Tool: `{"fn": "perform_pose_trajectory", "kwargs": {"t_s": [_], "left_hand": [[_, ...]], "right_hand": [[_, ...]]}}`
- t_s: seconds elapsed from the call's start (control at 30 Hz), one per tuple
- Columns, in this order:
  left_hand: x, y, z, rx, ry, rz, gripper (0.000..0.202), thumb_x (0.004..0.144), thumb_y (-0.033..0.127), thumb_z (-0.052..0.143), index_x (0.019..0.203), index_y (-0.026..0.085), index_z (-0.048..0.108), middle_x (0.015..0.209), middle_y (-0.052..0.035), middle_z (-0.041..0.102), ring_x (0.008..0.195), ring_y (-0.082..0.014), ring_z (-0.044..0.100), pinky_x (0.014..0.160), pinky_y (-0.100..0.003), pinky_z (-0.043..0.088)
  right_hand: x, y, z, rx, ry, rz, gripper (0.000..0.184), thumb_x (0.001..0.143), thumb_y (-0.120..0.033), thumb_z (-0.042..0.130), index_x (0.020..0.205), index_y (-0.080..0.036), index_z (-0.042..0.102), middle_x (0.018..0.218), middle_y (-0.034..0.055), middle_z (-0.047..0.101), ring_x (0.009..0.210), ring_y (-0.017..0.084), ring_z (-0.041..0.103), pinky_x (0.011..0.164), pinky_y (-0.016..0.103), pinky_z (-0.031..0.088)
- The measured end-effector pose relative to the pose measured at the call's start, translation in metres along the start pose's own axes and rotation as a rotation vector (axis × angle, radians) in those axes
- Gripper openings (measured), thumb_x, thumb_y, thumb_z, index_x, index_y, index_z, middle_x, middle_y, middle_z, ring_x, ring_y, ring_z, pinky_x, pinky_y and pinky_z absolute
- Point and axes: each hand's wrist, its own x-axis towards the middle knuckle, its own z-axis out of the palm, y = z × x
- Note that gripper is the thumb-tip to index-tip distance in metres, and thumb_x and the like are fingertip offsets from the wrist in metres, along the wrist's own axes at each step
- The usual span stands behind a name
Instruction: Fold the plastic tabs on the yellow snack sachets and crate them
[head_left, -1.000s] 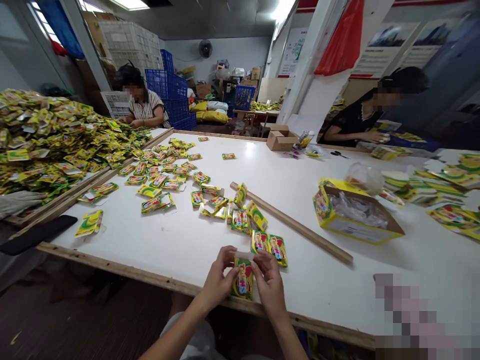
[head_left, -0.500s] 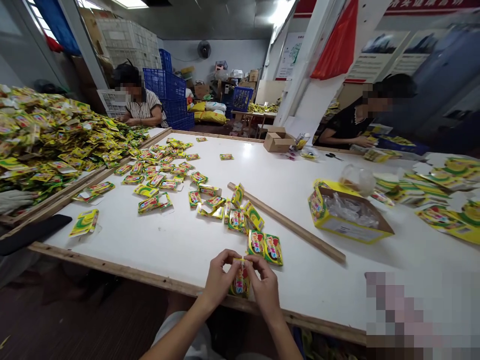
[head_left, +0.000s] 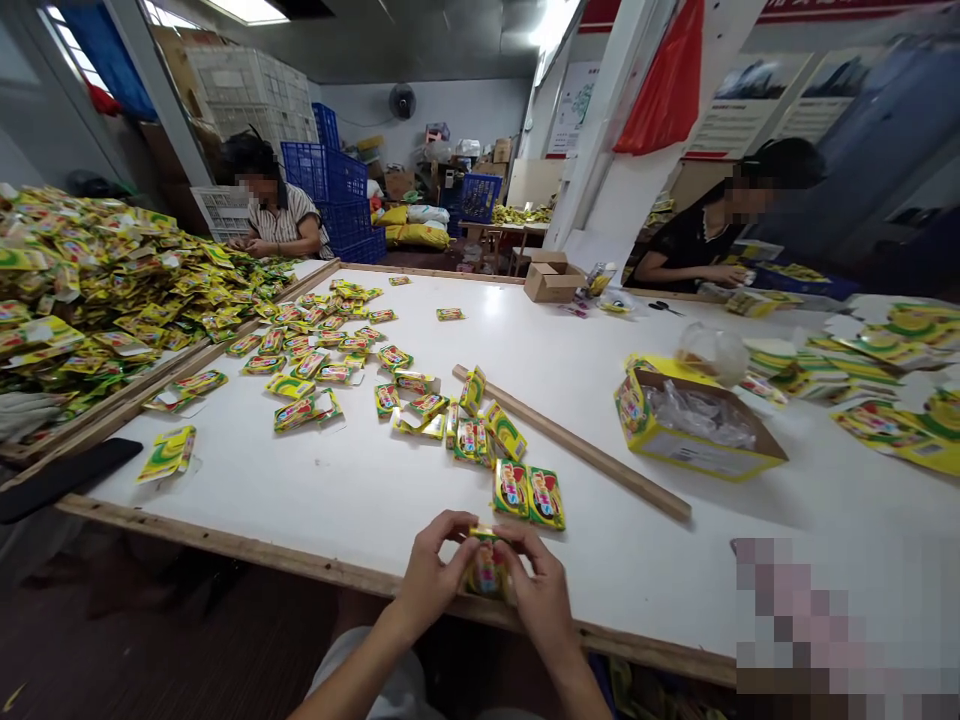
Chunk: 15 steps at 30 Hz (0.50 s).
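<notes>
White table (head_left: 375,490) (wood-edged), printed carton (head_left: 486,574)

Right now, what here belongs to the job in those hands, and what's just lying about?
Seemingly part of it:
small printed carton, between left hand and right hand
two similar cartons just beyond
scattered cartons

Seemingly just lying about:
wooden strip
black-handled scissors
open brown cardboard box

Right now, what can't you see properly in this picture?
All in the head view:
Side edges of the small yellow-green carton: covered by the left hand and right hand.
Bottom of the yellow box: covered by clear plastic.
Rest of the pale glove: cut off by the left edge.
Small print on the wall poster: too small to read.
</notes>
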Motion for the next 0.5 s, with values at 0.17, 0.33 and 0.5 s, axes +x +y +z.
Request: {"fn": "perform_pose_trajectory", "kwargs": {"t_s": [0.17, 0.33, 0.5], "left_hand": [[0.001, -0.003, -0.003, 0.051, 0.016, -0.133, 0.025, 0.087, 0.03, 0.055, 0.109, 0.02, 0.058, 0.096, -0.0063, 0.067, 0.083, -0.0184, 0.063, 0.07, -0.028, 0.05], [0.004, -0.002, 0.002, 0.133, -0.067, -0.133, 0.017, 0.086, 0.03, 0.053, 0.094, 0.019, 0.063, 0.088, -0.0056, 0.067, 0.082, -0.0195, 0.061, 0.06, -0.025, 0.046], [0.0, 0.001, 0.001, 0.187, -0.067, -0.084, 0.016, 0.087, 0.029, 0.052, 0.093, 0.019, 0.063, 0.088, -0.0059, 0.067, 0.082, -0.0199, 0.062, 0.057, -0.024, 0.044]], "right_hand": [[-0.012, -0.011, -0.132, -0.447, 0.027, 0.132, 0.03, 0.075, -0.053, 0.06, 0.079, -0.025, 0.07, 0.083, 0.0039, 0.072, 0.077, 0.023, 0.067, 0.067, 0.027, 0.052], [-0.022, 0.01, -0.198, -0.705, 0.104, 0.242, 0.037, 0.062, -0.06, 0.063, 0.077, -0.027, 0.07, 0.087, 0.0104, 0.072, 0.078, 0.031, 0.066, 0.067, 0.039, 0.05], [0.013, 0.05, -0.098, -0.539, 0.191, 0.139, 0.049, 0.07, -0.059, 0.057, 0.1, -0.021, 0.065, 0.101, 0.0131, 0.068, 0.084, 0.029, 0.063, 0.075, 0.042, 0.049]]}}
